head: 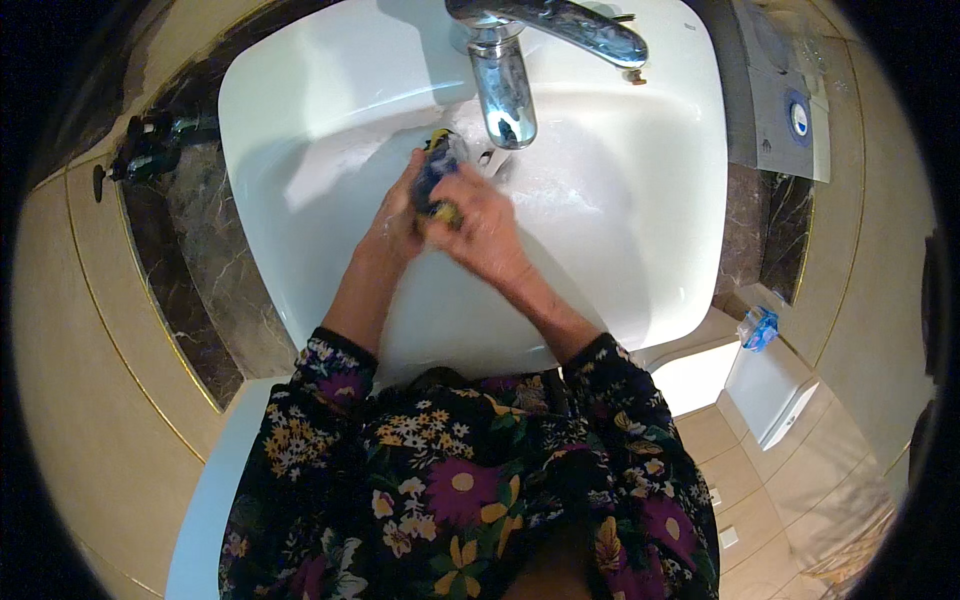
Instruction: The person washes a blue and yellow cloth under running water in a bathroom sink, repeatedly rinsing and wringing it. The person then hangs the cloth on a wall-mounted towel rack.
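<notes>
Over the white ceramic washbasin (pixel 600 277), both my hands are on a small dark blue and yellow object (pixel 439 165); it looks wet and whitish on top, perhaps with foam. Blur keeps me from telling its exact kind. My left hand (pixel 401 206) grips its left side from below. Curled over its near right part are the fingers of my right hand (pixel 484 221), which is blurred; a yellow part (pixel 448 215) shows beside them. The spout of the chrome faucet (pixel 506 97) is just beyond, to the right of the object. Part of the drain (pixel 487 159) shows behind my right hand.
The faucet's lever (pixel 592 37) points right. Dark bottles (pixel 154 150) lie or stand at the left on the marble counter (pixel 217 247). A grey box (pixel 784 112) is at the right. Below right are a white toilet (pixel 769 390) and a blue plastic item (pixel 760 328).
</notes>
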Demonstrator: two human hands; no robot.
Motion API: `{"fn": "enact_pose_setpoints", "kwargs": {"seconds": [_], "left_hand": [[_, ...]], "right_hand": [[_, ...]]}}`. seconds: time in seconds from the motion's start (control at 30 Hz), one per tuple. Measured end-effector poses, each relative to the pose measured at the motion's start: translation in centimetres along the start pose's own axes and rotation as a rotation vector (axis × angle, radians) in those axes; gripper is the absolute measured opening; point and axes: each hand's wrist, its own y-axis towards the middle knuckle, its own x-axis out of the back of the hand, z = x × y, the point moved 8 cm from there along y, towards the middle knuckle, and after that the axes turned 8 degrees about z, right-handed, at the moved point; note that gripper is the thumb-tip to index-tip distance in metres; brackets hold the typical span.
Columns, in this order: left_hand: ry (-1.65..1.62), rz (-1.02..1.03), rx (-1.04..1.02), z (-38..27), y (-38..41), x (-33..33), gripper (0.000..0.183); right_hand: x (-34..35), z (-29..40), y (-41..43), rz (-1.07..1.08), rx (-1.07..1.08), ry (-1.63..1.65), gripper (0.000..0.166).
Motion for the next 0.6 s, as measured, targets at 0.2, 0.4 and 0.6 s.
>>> {"fn": "enact_pose_setpoints", "kwargs": {"seconds": [0.2,0.4,0.6], "left_hand": [[-0.085,-0.03,-0.112,1.6,1.0,-0.3,0.03],[0.28,-0.386,-0.165,2.2,1.1,0.2,0.037],[0.354,-0.407,-0.036,0.0,-2.5,2.0,0.061]], "right_hand": [[0.2,2.8,-0.2,-0.083,0.087,-0.143,0.02],[4.3,-9.9,0.7,-0.09,-0.249,-0.417,0.027],[8.1,-12.0,-0.3,-0.028,-0.537,-0.544,0.047]]}}
